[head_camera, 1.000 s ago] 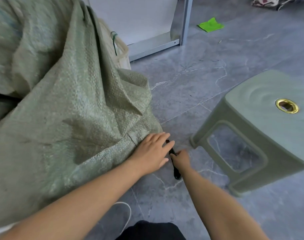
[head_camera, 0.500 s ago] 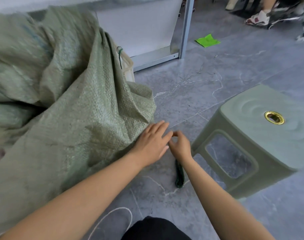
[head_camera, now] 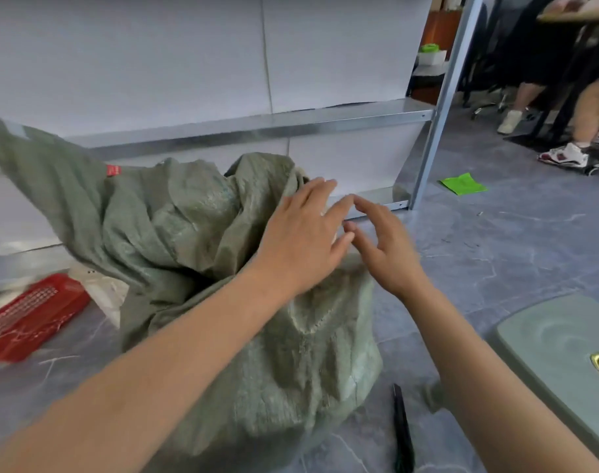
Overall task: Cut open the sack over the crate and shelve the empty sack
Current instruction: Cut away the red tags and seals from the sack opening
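The woven green sack [head_camera: 202,233] lies crumpled on the grey tiled floor [head_camera: 495,240] in front of the lowest tier of the metal shelf unit [head_camera: 257,126], its bulk heaped over whatever sits beneath; the crate itself cannot be made out under the fabric. The left hand [head_camera: 301,240] is spread flat above the upper folds of the sack, fingers extended, gripping nothing. The right hand [head_camera: 386,247] is beside it, fingers loosely parted, likewise empty, its fingertips close to those of the left. The dark-handled cutter [head_camera: 402,435] lies on the floor near the sack's lower corner, untouched by either hand. Judged from this layout, the step in hand is to take hold of the sack for handling. Procedure: close both hands on a doubled fold or a hemmed edge, not on a single layer, since the loose weave slips and stretches. Take the two grips well apart so the fabric hangs flat when raised. Lift clear of the red mesh basket [head_camera: 32,315] at the left and keep the trailing corner away from the cutter and the green stool [head_camera: 557,339].
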